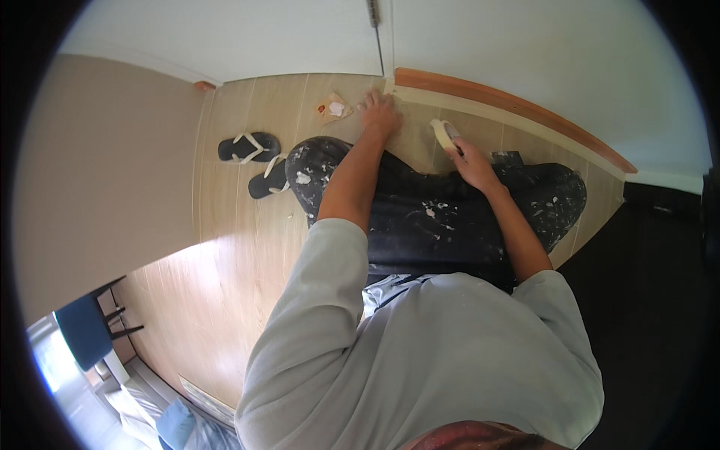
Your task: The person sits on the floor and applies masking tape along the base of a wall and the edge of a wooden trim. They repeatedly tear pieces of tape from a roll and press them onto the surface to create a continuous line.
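My right hand (474,166) grips a roll of cream masking tape (448,134) on edge, just above the wood-look floor. A short loose end shows at the roll's far side. Over by the door frame, my left hand (381,115) reaches down to the floor with its fingers spread and nothing visible in it. Its fingertips are beside the near end of a pale strip (484,111), which looks like masking tape laid along the floor. Behind that strip runs an orange-brown wooden baseboard (506,104) at the foot of the white wall.
Left of my left hand lies a cardboard scrap (336,109) with a white dab and a reddish-brown spot. Black flip-flops (247,147) sit by my paint-spotted knee. A dark flat object (506,158) lies near my right wrist. A white door (304,39) stands ahead; a beige panel (112,169) flanks the left.
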{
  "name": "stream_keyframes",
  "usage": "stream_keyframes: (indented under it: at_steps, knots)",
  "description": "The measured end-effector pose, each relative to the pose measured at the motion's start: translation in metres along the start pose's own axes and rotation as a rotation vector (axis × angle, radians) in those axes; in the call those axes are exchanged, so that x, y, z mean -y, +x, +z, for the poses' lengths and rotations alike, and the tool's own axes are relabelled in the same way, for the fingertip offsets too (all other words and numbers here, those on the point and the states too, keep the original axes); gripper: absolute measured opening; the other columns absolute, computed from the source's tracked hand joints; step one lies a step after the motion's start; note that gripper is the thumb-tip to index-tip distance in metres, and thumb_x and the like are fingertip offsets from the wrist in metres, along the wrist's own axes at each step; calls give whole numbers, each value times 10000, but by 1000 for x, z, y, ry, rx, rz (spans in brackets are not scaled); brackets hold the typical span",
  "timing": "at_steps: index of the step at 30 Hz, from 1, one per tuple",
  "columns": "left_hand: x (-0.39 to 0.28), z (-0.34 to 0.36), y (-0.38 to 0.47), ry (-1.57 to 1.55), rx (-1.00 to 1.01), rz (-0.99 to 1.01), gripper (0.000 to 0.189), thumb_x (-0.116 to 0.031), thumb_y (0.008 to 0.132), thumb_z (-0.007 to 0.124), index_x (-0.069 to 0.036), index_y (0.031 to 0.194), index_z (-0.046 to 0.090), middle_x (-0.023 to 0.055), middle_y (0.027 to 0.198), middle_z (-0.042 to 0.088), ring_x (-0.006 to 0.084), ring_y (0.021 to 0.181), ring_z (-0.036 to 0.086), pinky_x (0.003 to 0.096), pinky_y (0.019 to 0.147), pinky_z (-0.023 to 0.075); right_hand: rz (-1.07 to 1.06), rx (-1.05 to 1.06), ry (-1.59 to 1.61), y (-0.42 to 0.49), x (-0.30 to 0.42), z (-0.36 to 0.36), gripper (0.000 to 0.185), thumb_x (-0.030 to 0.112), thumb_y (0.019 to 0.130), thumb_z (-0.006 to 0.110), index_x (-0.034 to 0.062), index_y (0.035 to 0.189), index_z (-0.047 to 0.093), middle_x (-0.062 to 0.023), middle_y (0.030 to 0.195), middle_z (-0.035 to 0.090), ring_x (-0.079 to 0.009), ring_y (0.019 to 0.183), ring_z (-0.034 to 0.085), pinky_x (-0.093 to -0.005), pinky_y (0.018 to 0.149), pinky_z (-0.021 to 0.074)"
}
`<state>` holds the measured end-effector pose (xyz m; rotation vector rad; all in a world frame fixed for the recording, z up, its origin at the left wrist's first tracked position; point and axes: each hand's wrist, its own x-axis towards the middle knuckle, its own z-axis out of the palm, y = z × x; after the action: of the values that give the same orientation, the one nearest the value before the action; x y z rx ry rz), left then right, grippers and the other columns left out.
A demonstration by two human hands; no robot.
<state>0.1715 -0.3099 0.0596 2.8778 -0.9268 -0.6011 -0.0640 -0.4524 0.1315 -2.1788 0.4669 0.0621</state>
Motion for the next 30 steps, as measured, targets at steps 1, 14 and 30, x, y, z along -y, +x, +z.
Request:
stream_keyframes:
  at_steps: [1, 14, 30]
  knots:
    - [2, -4, 1, 0, 10, 10, 767, -403, 906, 537, -149, 1576, 263, 188, 1647, 152, 393, 1516, 139, 626, 1157, 210, -5, -7, 46, 0, 3, 1, 274, 255, 986, 571, -4, 1066, 612, -226, 917, 654, -383, 857, 636, -437, 776, 480]
    - [-31, -49, -34, -530, 93, 139, 443, -224, 867, 560, -3, 1238, 659, 264, 1277, 611, 401, 1213, 581, 487, 1024, 458, 18, -78, 137, -9, 23, 4, 266, 269, 1017, 541, 13, 1029, 611, -115, 884, 655, -220, 827, 614, -347, 789, 467]
    - [-4, -9, 4, -684, -264, -169, 305, -182, 850, 605, -45, 1107, 695, 202, 1118, 690, 371, 1078, 656, 431, 953, 516, -2, -152, 224, 6, 15, 12, 316, 303, 1028, 543, 1, 1069, 622, -85, 935, 683, -168, 881, 618, -320, 816, 469]
